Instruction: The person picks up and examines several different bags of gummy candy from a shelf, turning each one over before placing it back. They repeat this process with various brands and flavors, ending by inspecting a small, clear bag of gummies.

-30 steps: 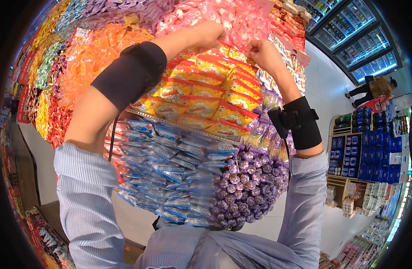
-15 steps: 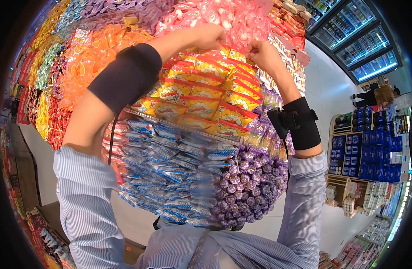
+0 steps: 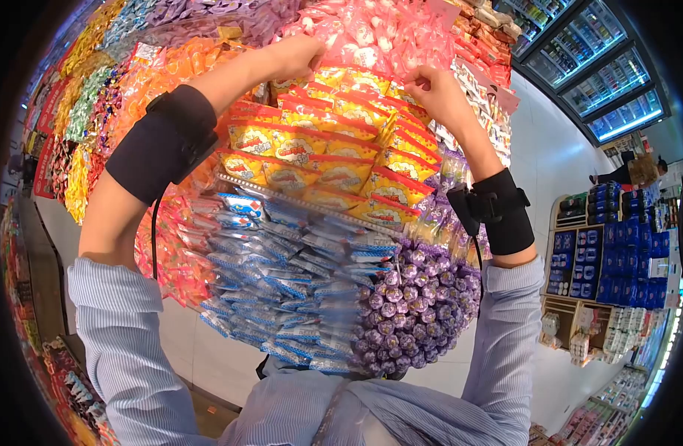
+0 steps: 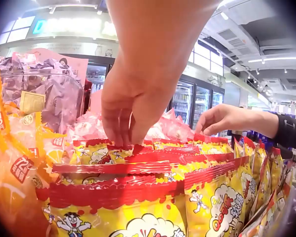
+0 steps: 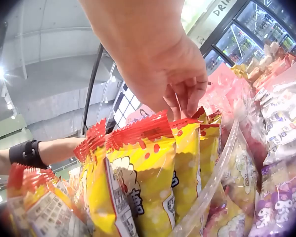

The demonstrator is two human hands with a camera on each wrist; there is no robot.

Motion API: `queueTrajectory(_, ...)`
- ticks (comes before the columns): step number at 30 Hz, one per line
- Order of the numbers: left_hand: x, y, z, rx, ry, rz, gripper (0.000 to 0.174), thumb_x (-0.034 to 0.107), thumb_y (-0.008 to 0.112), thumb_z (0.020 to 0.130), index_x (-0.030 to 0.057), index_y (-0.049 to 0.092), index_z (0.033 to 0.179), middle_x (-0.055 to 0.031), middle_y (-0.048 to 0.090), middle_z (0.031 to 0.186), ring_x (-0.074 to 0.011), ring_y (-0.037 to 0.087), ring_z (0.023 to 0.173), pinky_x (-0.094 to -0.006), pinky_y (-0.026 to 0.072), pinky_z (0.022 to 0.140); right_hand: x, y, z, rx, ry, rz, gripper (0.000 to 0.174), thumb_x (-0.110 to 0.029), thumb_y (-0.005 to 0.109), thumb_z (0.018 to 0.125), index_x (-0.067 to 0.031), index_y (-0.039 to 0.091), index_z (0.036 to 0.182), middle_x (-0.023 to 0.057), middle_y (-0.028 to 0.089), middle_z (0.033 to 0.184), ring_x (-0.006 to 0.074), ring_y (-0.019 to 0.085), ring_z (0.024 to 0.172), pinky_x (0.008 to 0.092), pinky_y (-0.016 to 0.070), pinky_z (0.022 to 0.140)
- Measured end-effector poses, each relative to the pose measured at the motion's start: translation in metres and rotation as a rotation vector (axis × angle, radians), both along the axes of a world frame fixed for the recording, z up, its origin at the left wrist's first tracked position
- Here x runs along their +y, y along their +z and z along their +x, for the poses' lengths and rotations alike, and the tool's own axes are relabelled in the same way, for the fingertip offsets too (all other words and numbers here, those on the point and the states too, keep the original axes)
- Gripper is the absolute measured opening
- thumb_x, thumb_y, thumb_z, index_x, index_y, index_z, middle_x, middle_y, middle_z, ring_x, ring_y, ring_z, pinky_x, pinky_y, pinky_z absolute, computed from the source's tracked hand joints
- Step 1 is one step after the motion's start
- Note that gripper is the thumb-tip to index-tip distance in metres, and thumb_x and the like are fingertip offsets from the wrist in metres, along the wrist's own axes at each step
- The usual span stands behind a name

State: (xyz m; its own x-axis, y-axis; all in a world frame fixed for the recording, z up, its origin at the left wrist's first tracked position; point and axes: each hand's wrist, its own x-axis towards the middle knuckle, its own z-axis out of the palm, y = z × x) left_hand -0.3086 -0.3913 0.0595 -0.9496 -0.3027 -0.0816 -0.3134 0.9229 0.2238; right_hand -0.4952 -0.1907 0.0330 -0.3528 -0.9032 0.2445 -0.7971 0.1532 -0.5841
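At the far row of yellow candy packets with red edges (image 3: 304, 141), my left hand (image 3: 300, 57) reaches down from above. In the left wrist view, its thumb and fingers pinch a packet's red top edge (image 4: 120, 146). Farther right along that row is my right hand (image 3: 438, 93), its fingers curled. The right wrist view shows its fingertips (image 5: 192, 106) at the top of a packet (image 5: 187, 153), partly hidden behind nearer packets. Black bands wrap both forearms.
Pink-wrapped candy (image 3: 371, 37) lies beyond the hands, orange packets (image 3: 185, 67) to the left. Nearer are blue-and-white packets (image 3: 282, 260) and purple-wrapped lollipops (image 3: 408, 312). A clear divider edge (image 3: 282, 202) borders the yellow packets. Drink fridges (image 3: 594, 67) stand at far right.
My left hand has moved left along the far row, the forearm shifting left with it. The right hand has stayed nearly still. A person at the right has moved farther off.
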Motion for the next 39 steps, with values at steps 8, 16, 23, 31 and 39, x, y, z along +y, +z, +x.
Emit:
queueTrajectory(8,-0.002,-0.002,0.0,-0.041,-0.014,0.007,0.015,0.0,0.063,0.068,-0.0003,0.055,0.081,-0.0101,0.061,0.071,-0.021,0.06,0.068,-0.0332,0.0463,0.059,0.006,-0.002,-0.001,-0.007,0.007,-0.01,0.018,-0.016,0.061,0.074,-0.002,0.062,0.085,0.0135,0.063,0.075,0.0243,0.062,0.07,0.0327,0.0475,0.065)
queueTrajectory(16,0.002,-0.014,-0.004,0.111,0.036,0.116,0.011,-0.004,0.051,0.069,0.0004,0.057,0.077,-0.0111,0.062,0.069,-0.0199,0.063,0.068,-0.0337,0.0479,0.059,0.008,0.003,0.003,-0.066,-0.01,0.005,0.017,-0.015,0.059,0.075,-0.0016,0.062,0.085,0.0129,0.062,0.073,0.0228,0.062,0.068,0.0318,0.0475,0.062)
queueTrajectory(23,-0.008,0.009,0.01,0.148,-0.004,-0.28,0.011,0.002,0.059,0.069,0.0014,0.057,0.081,-0.0154,0.061,0.077,-0.0293,0.06,0.077,-0.038,0.0467,0.065,0.008,-0.006,-0.002,-0.031,0.029,-0.094,0.017,-0.014,0.059,0.076,-0.0003,0.061,0.085,0.0118,0.062,0.071,0.021,0.061,0.062,0.0311,0.0474,0.059)
queueTrajectory(31,-0.022,-0.008,0.014,0.065,-0.01,-0.301,0.039,0.008,0.072,0.063,0.0008,0.051,0.095,-0.0172,0.059,0.084,-0.0338,0.057,0.085,-0.0398,0.0449,0.071,0.013,0.001,0.0,-0.074,-0.01,0.009,0.016,-0.013,0.06,0.079,-0.0001,0.06,0.089,0.0082,0.062,0.073,0.0134,0.06,0.068,0.0267,0.0471,0.06)
queueTrajectory(39,-0.031,-0.006,0.017,-0.142,0.121,0.02,0.044,0.012,0.073,0.064,0.001,0.053,0.102,-0.0161,0.061,0.089,-0.0283,0.059,0.085,-0.0364,0.0449,0.072,0.013,-0.005,-0.003,-0.062,0.015,-0.087,0.016,-0.013,0.057,0.078,0.0014,0.06,0.084,0.0118,0.061,0.066,0.0193,0.061,0.059,0.0303,0.0466,0.055)
